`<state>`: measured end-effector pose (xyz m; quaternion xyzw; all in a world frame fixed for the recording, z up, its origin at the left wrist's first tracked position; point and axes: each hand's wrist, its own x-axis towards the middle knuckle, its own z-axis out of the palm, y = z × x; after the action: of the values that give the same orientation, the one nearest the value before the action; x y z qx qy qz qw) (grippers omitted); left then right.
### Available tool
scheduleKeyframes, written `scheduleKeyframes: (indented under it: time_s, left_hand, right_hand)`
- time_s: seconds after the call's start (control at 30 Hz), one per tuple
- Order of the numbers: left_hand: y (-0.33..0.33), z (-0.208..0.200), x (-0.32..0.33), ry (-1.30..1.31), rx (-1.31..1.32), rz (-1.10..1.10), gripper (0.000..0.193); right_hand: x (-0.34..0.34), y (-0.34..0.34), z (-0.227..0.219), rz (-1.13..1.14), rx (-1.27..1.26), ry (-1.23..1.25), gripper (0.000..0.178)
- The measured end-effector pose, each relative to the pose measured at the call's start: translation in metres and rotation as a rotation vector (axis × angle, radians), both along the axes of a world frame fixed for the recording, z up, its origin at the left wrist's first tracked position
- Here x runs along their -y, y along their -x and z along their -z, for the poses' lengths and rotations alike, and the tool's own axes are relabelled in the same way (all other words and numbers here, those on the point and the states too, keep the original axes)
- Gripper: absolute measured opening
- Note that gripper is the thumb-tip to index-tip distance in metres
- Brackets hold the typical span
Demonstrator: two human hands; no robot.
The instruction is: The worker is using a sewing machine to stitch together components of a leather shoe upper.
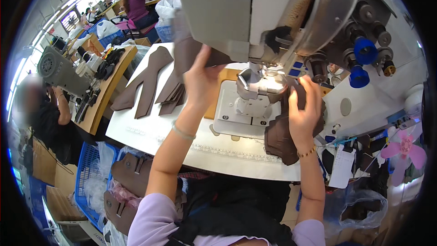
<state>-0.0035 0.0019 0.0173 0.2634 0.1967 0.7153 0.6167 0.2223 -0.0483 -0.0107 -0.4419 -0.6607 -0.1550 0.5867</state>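
A sewing machine with a post bed (pixel 255 102) stands before me, its lit needle area between my hands. My left hand (pixel 202 79), a pale bangle on its wrist, is closed on a dark brown leather piece (pixel 186 48) left of the machine head; its fingertips are partly hidden behind the piece. Right of the post, my right hand (pixel 304 114) has its thumb and fingers bent round the edge of another brown leather piece (pixel 280 139), which hangs down beside the post. More cut brown leather pieces (pixel 148 79) lie on the white table at the left.
A printed measuring tape runs along the white table (pixel 200 159) near its front edge. Blue thread-tension knobs (pixel 364 51) jut out at the right. A blue basket (pixel 84 177) with plastic and leather pieces stands lower left. A pink fan (pixel 404 148) is at far right. Other people work at the left.
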Motion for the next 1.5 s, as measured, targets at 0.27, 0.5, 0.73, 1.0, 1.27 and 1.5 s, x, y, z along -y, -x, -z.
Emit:
scheduleKeyframes:
  time_s: [0.27, 0.5, 0.73, 1.0, 1.27, 1.5]
  left_hand:
    - [0.058, 0.042, 0.101, -0.195, -0.051, -0.261, 0.036]
    - [0.062, 0.072, 0.15, -0.154, -0.049, -0.291, 0.037]
    - [0.065, 0.076, 0.158, -0.156, -0.12, -0.395, 0.033]
    - [0.062, 0.074, 0.156, -0.085, -0.064, -0.386, 0.03]
    - [0.062, 0.074, 0.154, -0.096, -0.107, -0.387, 0.031]
    - [0.063, 0.073, 0.152, -0.099, -0.141, -0.406, 0.032]
  right_hand:
    - [0.058, 0.081, 0.029, -1.364, -0.864, 1.138, 0.023]
    - [0.05, 0.145, 0.044, -1.788, -1.486, 1.018, 0.037]
    - [0.066, 0.155, 0.038, -1.558, -1.508, 0.956, 0.038]
    - [0.072, 0.154, 0.037, -1.521, -1.508, 0.938, 0.036]
    - [0.073, 0.155, 0.043, -1.499, -1.51, 0.904, 0.036]
    - [0.072, 0.157, 0.048, -1.496, -1.543, 0.901, 0.038]
